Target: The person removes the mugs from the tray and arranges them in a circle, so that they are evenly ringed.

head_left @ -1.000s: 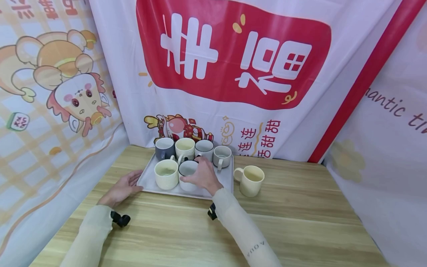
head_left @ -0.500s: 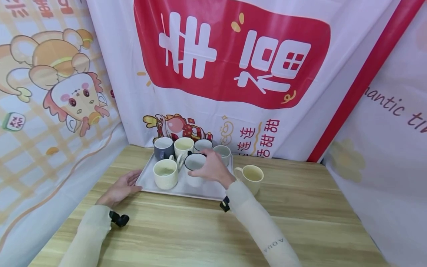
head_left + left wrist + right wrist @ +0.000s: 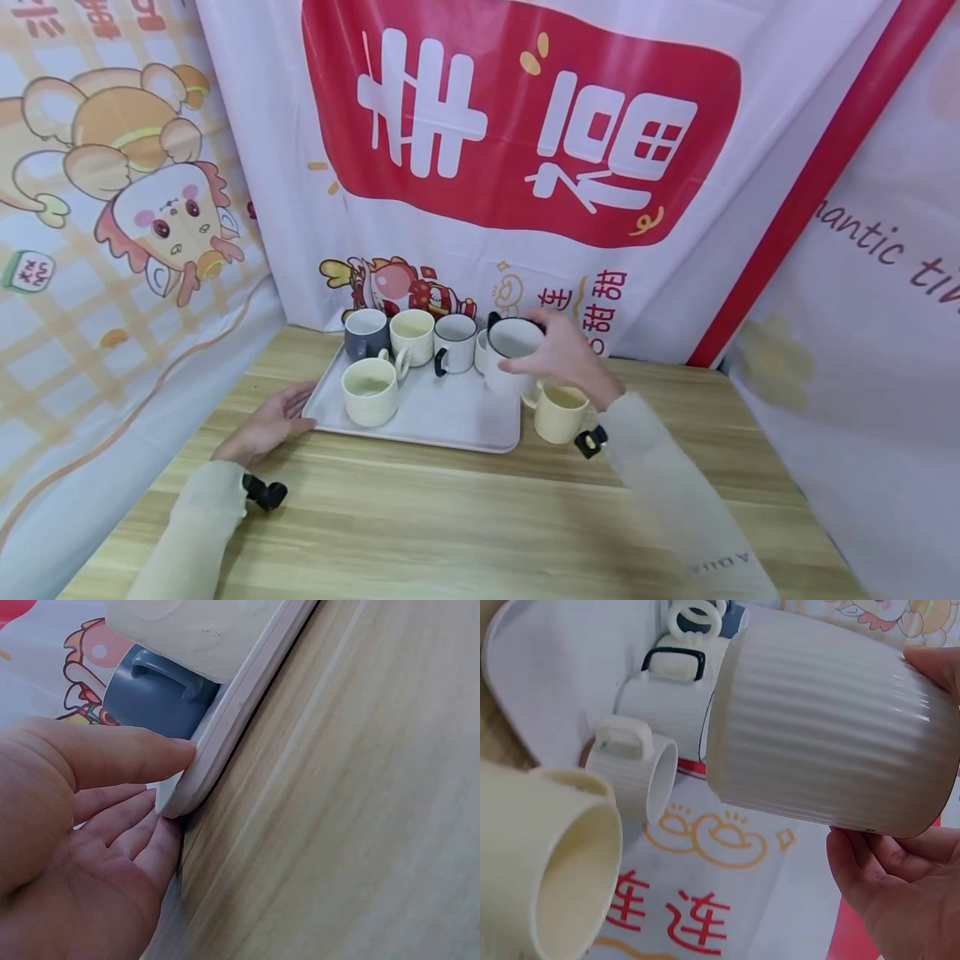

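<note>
Behind the pale wood-grain counter (image 3: 480, 517) hangs a white cloth banner (image 3: 495, 212) with a red panel (image 3: 513, 117) — flanked by an orange-checked, cartoon-printed cloth (image 3: 112, 250) at left and a whitish cloth (image 3: 847, 333) with dark cursive lettering at right.

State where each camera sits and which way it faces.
Head: on the head, facing forward and down at tray and mugs; left hand, right hand and sleeves show.
Left wrist: on that wrist, facing the tray's corner; left hand shows.
Right wrist: on that wrist, facing the held ribbed white mug; right hand shows.
Head and right wrist share that mug.
</note>
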Available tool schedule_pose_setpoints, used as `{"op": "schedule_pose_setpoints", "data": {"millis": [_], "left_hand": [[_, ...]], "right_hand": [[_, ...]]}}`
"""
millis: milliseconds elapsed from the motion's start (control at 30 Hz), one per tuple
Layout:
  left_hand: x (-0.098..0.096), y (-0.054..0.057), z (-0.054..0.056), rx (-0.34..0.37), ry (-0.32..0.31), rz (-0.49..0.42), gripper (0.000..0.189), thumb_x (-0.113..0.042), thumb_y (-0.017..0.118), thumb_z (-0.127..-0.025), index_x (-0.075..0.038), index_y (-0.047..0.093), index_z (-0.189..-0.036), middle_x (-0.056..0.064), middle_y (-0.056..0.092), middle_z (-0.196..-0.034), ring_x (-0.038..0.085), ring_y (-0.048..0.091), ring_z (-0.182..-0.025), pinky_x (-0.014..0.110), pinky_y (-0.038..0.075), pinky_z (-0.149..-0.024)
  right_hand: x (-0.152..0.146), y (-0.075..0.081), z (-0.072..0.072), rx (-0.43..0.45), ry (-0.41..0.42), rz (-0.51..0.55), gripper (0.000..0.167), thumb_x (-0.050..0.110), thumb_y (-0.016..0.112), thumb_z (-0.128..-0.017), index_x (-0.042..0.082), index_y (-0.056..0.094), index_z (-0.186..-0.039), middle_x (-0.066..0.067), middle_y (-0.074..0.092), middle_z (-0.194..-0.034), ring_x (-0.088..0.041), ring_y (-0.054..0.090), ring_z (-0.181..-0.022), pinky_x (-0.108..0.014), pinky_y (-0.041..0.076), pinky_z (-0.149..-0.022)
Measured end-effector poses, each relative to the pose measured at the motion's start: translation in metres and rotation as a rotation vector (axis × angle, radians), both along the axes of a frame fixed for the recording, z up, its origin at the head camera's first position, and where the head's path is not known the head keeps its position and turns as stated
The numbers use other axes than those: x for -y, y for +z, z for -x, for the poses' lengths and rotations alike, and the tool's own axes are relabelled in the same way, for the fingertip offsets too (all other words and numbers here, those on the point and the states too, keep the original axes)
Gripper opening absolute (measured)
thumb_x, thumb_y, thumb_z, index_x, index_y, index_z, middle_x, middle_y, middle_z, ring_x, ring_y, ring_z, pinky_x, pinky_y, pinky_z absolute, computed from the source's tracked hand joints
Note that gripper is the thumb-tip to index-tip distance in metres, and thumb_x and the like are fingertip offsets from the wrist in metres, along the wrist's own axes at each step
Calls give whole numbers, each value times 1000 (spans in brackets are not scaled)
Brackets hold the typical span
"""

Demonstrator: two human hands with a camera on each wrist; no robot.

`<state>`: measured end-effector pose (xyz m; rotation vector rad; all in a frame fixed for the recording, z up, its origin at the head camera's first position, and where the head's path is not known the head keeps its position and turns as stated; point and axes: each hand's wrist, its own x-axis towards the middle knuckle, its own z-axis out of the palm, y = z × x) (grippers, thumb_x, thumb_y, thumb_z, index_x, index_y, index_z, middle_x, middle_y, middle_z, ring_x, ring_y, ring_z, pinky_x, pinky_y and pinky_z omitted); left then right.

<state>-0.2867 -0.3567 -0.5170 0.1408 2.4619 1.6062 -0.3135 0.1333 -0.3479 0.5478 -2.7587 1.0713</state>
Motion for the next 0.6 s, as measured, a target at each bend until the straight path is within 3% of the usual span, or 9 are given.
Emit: {"op": "schedule_pose_setpoints", "data": {"millis": [333, 600], "left_hand": [[0, 0, 0, -6, 1, 6, 85, -1, 63, -100, 9, 10, -165, 33, 9, -173, 55, 13, -160, 65, 21, -132], [1, 1, 2, 8, 0, -2, 86, -2, 65, -100, 8, 10, -166, 31, 8, -174, 53, 11, -161, 63, 20, -133]], "right_hand": [[-90, 24, -4, 44, -66, -92, 79, 44, 93, -76, 16, 59, -141, -11, 65, -131, -34, 64, -111, -47, 67, -83], [-144, 23, -8, 85, -111, -92, 81, 47, 92, -78, 12, 58, -143, -18, 65, -133, -37, 62, -113, -48, 67, -86]]}}
